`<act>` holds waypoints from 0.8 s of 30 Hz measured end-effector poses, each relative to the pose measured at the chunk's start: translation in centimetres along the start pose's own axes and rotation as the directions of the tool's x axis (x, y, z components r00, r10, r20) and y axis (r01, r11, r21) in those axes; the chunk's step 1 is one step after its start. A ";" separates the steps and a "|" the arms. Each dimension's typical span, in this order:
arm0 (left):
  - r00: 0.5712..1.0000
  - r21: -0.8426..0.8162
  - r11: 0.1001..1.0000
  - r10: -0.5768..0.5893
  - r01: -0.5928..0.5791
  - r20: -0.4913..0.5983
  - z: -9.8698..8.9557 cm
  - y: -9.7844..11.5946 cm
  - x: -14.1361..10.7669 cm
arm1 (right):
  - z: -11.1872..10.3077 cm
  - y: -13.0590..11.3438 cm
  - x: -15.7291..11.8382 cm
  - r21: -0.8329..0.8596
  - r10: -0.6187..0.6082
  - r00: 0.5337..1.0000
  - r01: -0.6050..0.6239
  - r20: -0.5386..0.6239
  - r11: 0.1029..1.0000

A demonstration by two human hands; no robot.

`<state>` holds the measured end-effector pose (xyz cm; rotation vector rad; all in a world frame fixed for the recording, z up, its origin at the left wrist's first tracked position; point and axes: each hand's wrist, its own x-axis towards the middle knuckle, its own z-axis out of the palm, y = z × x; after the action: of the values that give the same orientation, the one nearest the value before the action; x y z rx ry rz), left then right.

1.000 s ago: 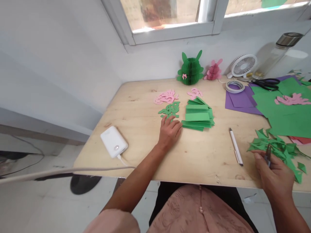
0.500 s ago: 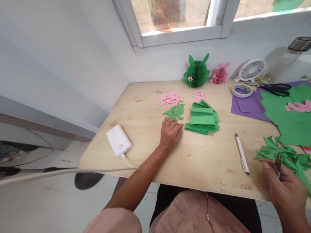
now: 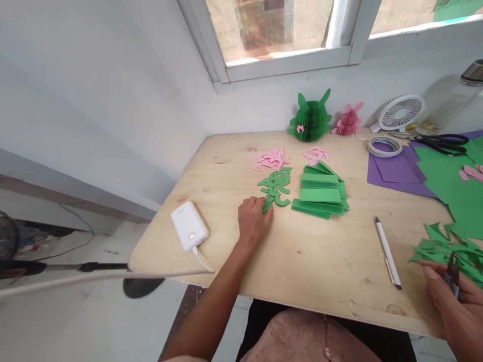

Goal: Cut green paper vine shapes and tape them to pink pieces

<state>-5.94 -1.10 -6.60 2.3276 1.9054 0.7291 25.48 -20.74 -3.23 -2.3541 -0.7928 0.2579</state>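
My left hand (image 3: 253, 221) has its fingers curled at the lower left of the curved green cutouts (image 3: 276, 183), closed on a small green paper piece (image 3: 267, 204). Pink cutouts (image 3: 270, 159) lie just behind the green ones. To their right is a stack of folded green strips (image 3: 320, 194). At the right edge, my right hand (image 3: 455, 296) holds a small dark-bladed tool (image 3: 452, 274), its handle hidden in the palm. Beside that hand are green paper scraps (image 3: 449, 249).
A white power bank (image 3: 189, 226) with a cable is at the left. A white pen (image 3: 388, 253), tape roll (image 3: 385, 147), purple paper (image 3: 396, 168), black scissors (image 3: 441, 144), fan (image 3: 400, 113), green paper figure (image 3: 311, 120) and pink figure (image 3: 347, 122) are on the table (image 3: 302, 266).
My left hand has shifted left and toward me with a green piece, uncovering more green cutouts. The view has shifted slightly; my right hand still holds the tool.
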 end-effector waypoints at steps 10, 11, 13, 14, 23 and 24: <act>0.999 -0.043 0.998 -0.044 0.046 0.030 -0.1 0.2 0.6 | 0.0 -7.1 4.7 0.016 -0.143 0.969 0.142 0.203 0.990; 0.999 -0.049 0.998 -0.044 0.046 0.027 -0.1 0.1 0.5 | 0.5 -7.4 5.6 -0.003 -0.173 0.958 0.178 0.227 0.984; 0.999 -0.062 0.997 -0.038 0.039 0.011 0.0 0.1 0.5 | 1.5 -7.6 7.3 -0.086 -0.221 0.943 0.249 0.250 0.965; 0.999 -0.067 0.997 -0.034 0.034 0.000 0.0 0.0 0.5 | 1.9 -7.7 8.1 -0.146 -0.243 0.935 0.287 0.259 0.947; 1.000 -0.077 0.997 -0.015 0.015 -0.008 0.3 -0.6 0.4 | 4.2 -7.1 10.5 -0.448 -0.429 0.827 0.558 0.363 0.698; 1.000 -0.075 0.997 -0.014 0.013 -0.008 0.3 -0.6 0.4 | 4.3 -7.0 10.8 -0.448 -0.442 0.818 0.572 0.368 0.687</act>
<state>-6.33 -0.47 -6.96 2.2690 1.8615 0.7963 29.21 -7.77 -2.09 -2.4942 -1.8119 0.0624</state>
